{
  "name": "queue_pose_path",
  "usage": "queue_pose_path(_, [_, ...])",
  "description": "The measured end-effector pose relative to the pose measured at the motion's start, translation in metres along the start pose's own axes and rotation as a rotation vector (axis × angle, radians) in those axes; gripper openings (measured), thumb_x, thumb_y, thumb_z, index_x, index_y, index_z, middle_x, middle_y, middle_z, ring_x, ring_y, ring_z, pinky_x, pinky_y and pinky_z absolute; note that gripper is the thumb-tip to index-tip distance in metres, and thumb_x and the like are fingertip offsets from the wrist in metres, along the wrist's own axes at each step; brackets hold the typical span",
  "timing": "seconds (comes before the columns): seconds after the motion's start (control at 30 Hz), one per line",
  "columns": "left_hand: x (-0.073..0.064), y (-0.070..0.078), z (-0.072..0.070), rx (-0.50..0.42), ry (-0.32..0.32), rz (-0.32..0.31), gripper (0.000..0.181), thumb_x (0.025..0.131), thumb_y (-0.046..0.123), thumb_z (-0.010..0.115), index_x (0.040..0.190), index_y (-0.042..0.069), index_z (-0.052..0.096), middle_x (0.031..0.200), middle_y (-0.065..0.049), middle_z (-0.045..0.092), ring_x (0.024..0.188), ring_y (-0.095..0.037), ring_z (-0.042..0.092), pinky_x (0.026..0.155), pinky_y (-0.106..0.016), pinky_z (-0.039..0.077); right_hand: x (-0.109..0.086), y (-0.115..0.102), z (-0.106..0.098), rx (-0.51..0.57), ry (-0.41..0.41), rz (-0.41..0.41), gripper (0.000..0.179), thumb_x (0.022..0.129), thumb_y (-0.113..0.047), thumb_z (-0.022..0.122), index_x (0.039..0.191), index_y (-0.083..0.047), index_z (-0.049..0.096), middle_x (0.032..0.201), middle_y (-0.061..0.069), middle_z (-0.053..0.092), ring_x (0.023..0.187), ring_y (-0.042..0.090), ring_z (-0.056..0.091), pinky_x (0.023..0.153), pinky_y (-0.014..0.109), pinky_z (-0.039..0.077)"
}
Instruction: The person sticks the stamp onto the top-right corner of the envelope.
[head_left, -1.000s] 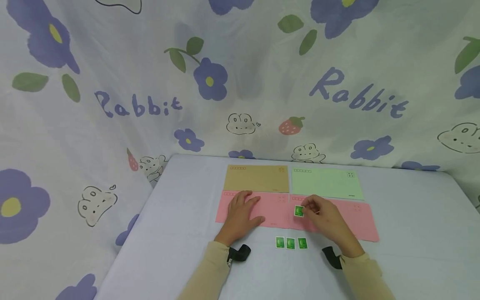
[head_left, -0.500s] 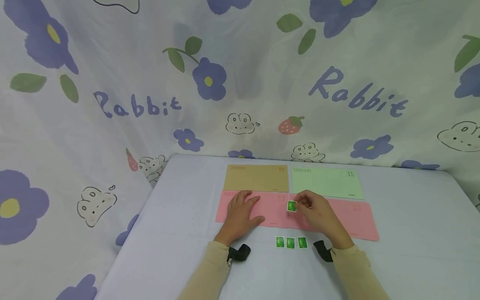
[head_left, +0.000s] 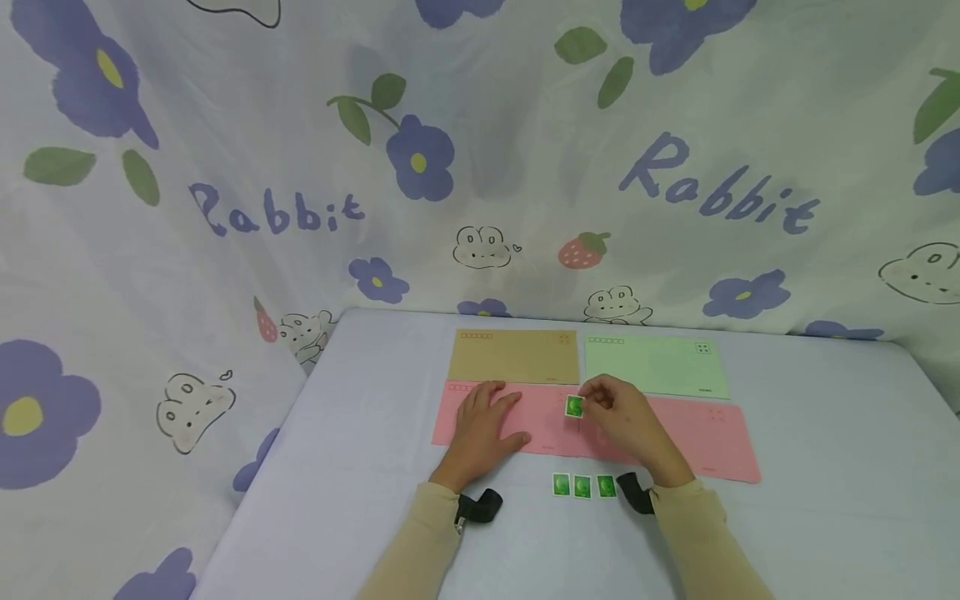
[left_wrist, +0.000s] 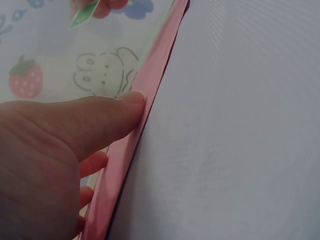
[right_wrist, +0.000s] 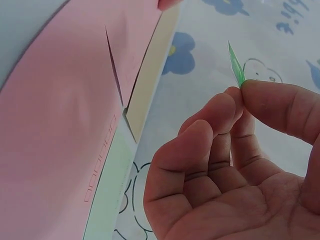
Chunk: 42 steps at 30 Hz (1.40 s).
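A small green stamp (head_left: 573, 407) with a white border is pinched between thumb and fingertips of my right hand (head_left: 622, 421). In the right wrist view the stamp (right_wrist: 237, 67) shows nearly edge-on, raised off the paper. It hangs over the right end of the left pink envelope (head_left: 540, 425), near that envelope's printed corner mark. My left hand (head_left: 483, 433) rests on the same envelope with its fingers spread. The left wrist view has the thumb (left_wrist: 110, 117) lying on the pink paper. The right pink envelope (head_left: 708, 442) lies partly under my right forearm and hand.
Behind the pink ones lie a brown envelope (head_left: 513, 357) and a light green envelope (head_left: 656, 367). A row of three green stamps (head_left: 582, 487) lies on the white table (head_left: 360, 417) in front. A patterned cloth (head_left: 517, 167) hangs behind.
My right hand has moved left with the stamp, from over the right pink envelope to over the left one's right end. The left hand has stayed in place.
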<state>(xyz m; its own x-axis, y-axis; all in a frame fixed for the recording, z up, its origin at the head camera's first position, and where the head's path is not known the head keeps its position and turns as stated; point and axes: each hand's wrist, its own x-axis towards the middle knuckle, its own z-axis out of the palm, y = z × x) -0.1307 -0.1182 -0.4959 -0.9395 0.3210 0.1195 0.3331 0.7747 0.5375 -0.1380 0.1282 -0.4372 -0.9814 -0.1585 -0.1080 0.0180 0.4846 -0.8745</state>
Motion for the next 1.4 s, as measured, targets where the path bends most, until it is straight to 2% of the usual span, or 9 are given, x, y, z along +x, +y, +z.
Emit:
queue_pose_path(0.2, [0.001,0.001,0.000,0.002,0.004,0.012,0.063,0.088,0.035,0.077,0.142,0.010,0.057,0.151,-0.016,0.041,0.143,-0.037,0.029,0.116,-0.059,0.022,0.008,0.003,0.000,0.003,0.003,-0.018,0.011,0.095,-0.007,0.061,0.104,-0.002,0.065,0.088,0.007,0.063,0.077,0.021,0.056,0.062,0.027,0.047])
queue_pose_path(0.57, [-0.001,-0.001,0.003,-0.001,-0.016,-0.014,0.063,0.089,0.038,0.075,0.144,0.012,0.056,0.152,-0.013,0.039,0.144,-0.033,0.027,0.119,-0.055,0.018,0.019,0.002,-0.002,0.004,0.015,-0.047,0.014,0.095,-0.007,0.062,0.106,0.000,0.065,0.089,0.008,0.064,0.077,0.020,0.056,0.063,0.029,0.048])
queue_pose_path(0.97, [-0.001,0.002,-0.001,-0.001,-0.017,-0.018,0.063,0.089,0.037,0.075,0.144,0.012,0.056,0.152,-0.013,0.039,0.144,-0.033,0.027,0.119,-0.055,0.018,0.031,-0.001,0.002,-0.007,0.041,-0.020,0.013,0.095,-0.007,0.062,0.105,0.000,0.065,0.091,0.009,0.065,0.081,0.022,0.057,0.067,0.030,0.048])
queue_pose_path(1.17, [0.001,0.002,0.000,0.002,-0.014,-0.025,0.063,0.089,0.037,0.076,0.143,0.012,0.056,0.152,-0.013,0.039,0.144,-0.033,0.027,0.119,-0.055,0.018,0.036,0.003,0.005,-0.008,0.038,0.012,0.014,0.095,-0.009,0.064,0.106,-0.001,0.066,0.093,0.008,0.065,0.083,0.022,0.057,0.067,0.030,0.048])
queue_pose_path(1.4, [0.001,0.002,0.001,0.003,-0.007,-0.027,0.063,0.089,0.038,0.076,0.143,0.013,0.056,0.152,-0.013,0.039,0.144,-0.033,0.027,0.119,-0.055,0.018,0.042,0.011,0.005,-0.003,0.013,-0.003,0.016,0.094,-0.008,0.062,0.109,0.001,0.064,0.094,0.010,0.065,0.082,0.021,0.057,0.066,0.030,0.048])
